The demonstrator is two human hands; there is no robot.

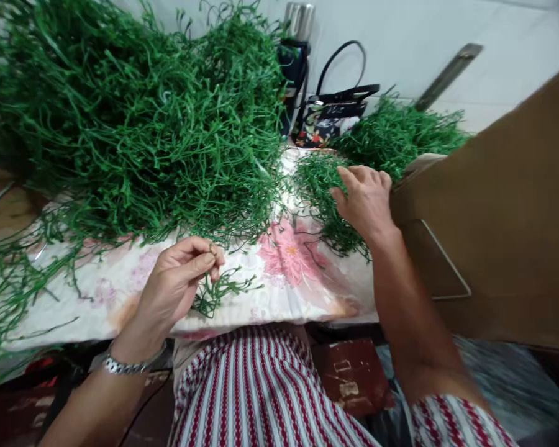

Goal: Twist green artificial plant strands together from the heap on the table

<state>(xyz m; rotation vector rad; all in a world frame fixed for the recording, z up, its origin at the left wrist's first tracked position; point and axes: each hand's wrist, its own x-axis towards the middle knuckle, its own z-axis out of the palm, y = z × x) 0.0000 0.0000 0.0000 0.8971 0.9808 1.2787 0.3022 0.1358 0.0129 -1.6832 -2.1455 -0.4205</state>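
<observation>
My left hand [179, 279] pinches a small green plastic sprig [218, 292] between thumb and fingers, just above the floral cloth [289, 254]. A metal watch sits on that wrist. My right hand [366, 198] reaches forward with fingers spread, resting on a small heap of green sprigs [323, 186] by the edge of a cardboard box [503, 211]. A huge pile of the same green stems [135, 118] fills the table's left and middle.
More green sprigs [400, 133] lie behind the box. A dark flask [294, 68] and a floral handbag [328, 115] stand at the back against a white wall. My striped garment [261, 391] is at the bottom. A reddish-brown box [349, 375] sits below the table.
</observation>
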